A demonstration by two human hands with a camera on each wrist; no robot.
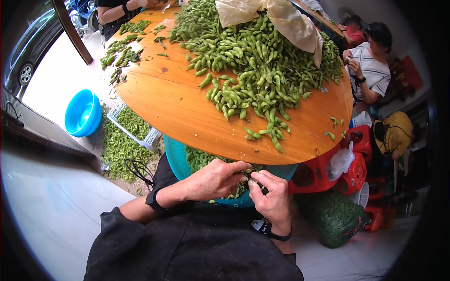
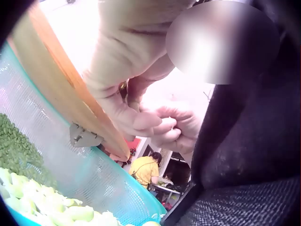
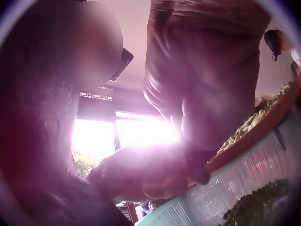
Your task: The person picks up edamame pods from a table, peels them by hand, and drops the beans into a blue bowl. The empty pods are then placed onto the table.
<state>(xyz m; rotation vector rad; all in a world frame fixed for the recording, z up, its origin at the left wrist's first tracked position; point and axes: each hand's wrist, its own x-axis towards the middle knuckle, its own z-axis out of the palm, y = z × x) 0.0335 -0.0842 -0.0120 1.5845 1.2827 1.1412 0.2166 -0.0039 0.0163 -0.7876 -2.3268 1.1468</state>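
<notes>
Both hands meet over a turquoise basket at the table's near edge. Between their fingertips shows a small green soybean pod, mostly covered by the fingers. My left hand comes from the left and pinches at the pod with thumb and bent fingers. The right hand has its fingers curled with the thumb up against the pod; a dark bit shows between its fingers. In the left wrist view the fingertips of both hands come together beside the basket wall. Shelled green beans lie in the basket below.
A large heap of soybean pods covers much of the round wooden table, under a beige cloth. Emptied pods litter the floor left, near a blue basin. Red stools and a filled green bag stand right. Other people sit around.
</notes>
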